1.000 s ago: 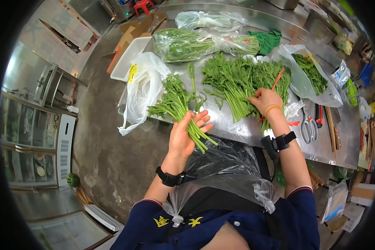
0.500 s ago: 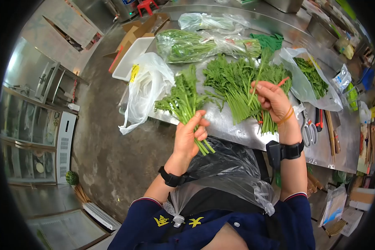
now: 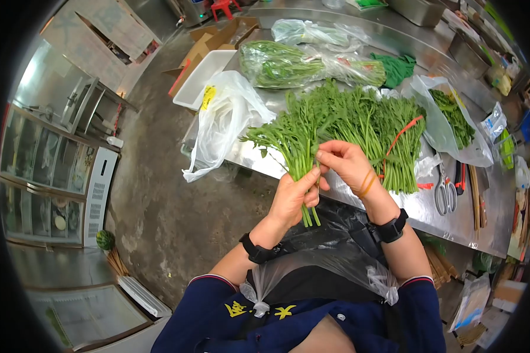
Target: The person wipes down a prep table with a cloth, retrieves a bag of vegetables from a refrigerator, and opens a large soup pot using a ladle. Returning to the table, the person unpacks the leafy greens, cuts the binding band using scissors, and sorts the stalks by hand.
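My left hand (image 3: 292,199) is wrapped round the stems of a bunch of leafy greens (image 3: 299,132), held in front of the table's near edge. The leaves fan upward and the cut stem ends poke out below my fist. My right hand (image 3: 348,166), with an orange band at the wrist, is beside the bunch. Its thumb and forefinger pinch a green stalk against the held stems; the fingers partly hide it. Just beyond lies a pile of the same greens (image 3: 368,126) on the metal table, with a red tie (image 3: 401,138) across its right part.
A white plastic bag (image 3: 227,117) hangs over the table's left edge, near a white tray (image 3: 197,79). Behind the pile lie greens in clear wrap (image 3: 282,66) and a green cloth (image 3: 393,69). To the right are bagged greens (image 3: 453,120) and scissors (image 3: 445,191).
My right hand has moved left and down from the pile with a stalk, to the bunch in my left hand. The left hand has shifted right, and the view has turned slightly.
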A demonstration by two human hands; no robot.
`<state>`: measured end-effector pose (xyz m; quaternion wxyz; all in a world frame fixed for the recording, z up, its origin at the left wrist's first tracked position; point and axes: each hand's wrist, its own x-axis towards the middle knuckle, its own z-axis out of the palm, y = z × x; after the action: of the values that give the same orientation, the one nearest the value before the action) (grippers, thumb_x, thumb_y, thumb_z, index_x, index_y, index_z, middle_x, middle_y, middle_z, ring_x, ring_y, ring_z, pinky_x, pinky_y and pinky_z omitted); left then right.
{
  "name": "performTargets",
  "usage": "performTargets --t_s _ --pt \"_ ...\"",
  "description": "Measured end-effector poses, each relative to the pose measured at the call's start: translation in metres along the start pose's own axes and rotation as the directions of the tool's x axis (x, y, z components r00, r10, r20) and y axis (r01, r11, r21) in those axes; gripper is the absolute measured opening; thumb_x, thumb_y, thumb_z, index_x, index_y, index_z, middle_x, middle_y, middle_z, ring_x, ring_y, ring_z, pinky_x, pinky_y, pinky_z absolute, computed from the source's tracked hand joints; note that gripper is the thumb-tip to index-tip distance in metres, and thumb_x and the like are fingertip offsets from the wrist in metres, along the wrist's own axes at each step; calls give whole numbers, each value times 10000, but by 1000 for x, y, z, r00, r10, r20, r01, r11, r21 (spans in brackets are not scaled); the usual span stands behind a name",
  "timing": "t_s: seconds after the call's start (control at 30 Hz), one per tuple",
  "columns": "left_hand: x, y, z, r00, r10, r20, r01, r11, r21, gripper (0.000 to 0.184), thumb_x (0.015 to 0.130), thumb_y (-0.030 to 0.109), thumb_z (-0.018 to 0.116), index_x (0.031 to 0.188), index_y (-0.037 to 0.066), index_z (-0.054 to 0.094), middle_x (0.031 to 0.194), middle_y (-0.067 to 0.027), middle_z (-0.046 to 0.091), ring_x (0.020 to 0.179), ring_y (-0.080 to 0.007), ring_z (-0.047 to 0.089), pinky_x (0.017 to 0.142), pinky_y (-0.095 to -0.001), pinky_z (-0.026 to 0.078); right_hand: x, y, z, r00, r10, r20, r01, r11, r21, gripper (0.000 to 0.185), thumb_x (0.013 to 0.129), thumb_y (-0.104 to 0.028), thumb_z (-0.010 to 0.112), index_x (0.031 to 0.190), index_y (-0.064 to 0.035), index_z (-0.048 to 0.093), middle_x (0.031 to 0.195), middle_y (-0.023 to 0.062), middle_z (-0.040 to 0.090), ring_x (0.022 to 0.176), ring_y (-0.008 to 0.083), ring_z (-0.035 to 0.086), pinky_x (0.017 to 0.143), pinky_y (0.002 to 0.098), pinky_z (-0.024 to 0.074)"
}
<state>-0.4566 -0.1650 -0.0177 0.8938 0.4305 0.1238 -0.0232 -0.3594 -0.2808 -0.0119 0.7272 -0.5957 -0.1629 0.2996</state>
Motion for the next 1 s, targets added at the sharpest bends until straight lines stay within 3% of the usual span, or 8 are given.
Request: performTargets --t_s 0.13,0.2,0.27,0.4,0.5,0.6,0.67,1.0 --pt "1 -3 -7 999 -46 -26 44 996 -75 177 890 205 487 913 33 522 705 -25 516 461 -45 333 426 -194 288 4 0 -13 996 -79 -39 63 948 -313 204 774 -197 625 849 -7 616 729 39 617 654 128 582 602 266 454" --pt "3 -2 -12 995 2 -100 -11 996 -84 158 886 185 485 921 32 505 726 -28 504 468 -57 329 431 -200 288 9 -4 -43 932 -289 -219 -24 554 -832 231 754 -267 612 851 -60 635 781 95 637 695 218 611 635 317 471" --pt "3 0 -14 987 36 -157 -51 994 -92 152 894 184 464 917 37 497 699 -11 484 467 -54 315 427 -202 276 16 -4 -78 887 -203 -414 -347 298 -889 270 720 -329 602 860 -102 646 809 120 633 734 284 605 662 357 476" --pt "5 1 -19 988 12 -157 -39 985 -171 147 899 191 451 889 49 486 654 18 427 465 -49 301 422 -205 264 19 9 -96 888 -197 -415 -404 98 -910 282 704 -329 604 844 -87 643 792 118 635 750 289 603 672 372 475" --pt "5 1 -20 984 -2 -178 -36 977 -212 143 897 199 456 859 62 476 622 36 361 465 -46 297 418 -206 256 23 13 -109 888 -139 -439 -427 110 -898 292 694 -330 602 838 -79 643 815 121 630 769 289 603 680 364 477" --pt "7 1 -21 985 55 -162 -83 981 -173 145 896 207 462 848 70 467 608 42 333 464 -43 291 415 -206 250 17 14 -129 859 -247 -449 -299 470 -831 242 727 -277 596 860 -77 624 810 78 641 734 225 619 621 318 478" --pt "8 -2 -23 976 91 -198 -128 975 -180 155 884 209 499 848 59 482 590 47 323 459 -48 281 415 -205 246 0 -4 -112 927 -138 -347 46 964 -261 165 762 -186 596 882 -73 598 781 25 635 688 124 598 563 239 449" --pt "13 -3 -8 965 72 -251 -122 974 -190 242 884 216 497 982 -5 508 832 -68 526 611 -81 408 516 -213 364 -23 11 -16 998 -57 3 57 987 -149 106 787 -74 605 861 -18 553 734 -27 563 636 28 496 563 170 405"
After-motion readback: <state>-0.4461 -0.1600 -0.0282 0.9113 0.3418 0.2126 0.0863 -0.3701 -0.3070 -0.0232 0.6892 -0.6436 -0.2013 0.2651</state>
